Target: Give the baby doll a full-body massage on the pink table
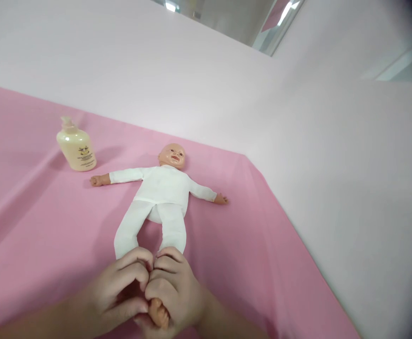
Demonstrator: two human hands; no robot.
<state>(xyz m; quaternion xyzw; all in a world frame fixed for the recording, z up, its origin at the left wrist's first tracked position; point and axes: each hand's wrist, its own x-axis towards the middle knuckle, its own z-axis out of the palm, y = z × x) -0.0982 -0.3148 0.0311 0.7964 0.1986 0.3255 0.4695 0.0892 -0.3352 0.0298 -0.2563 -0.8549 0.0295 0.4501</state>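
Note:
A baby doll in a white suit lies on its back on the pink cloth, arms spread and head toward the wall. At the near end both of my hands meet around one of its feet. My left hand is curled against the foot from the left. From the right, my right hand closes over the same bare foot, whose toes show between my fingers. The doll's other foot is hidden under my hands.
A pale yellow pump bottle stands upright on the cloth, left of the doll's outstretched arm. The cloth's right edge runs diagonally beside a white wall, with another white wall behind.

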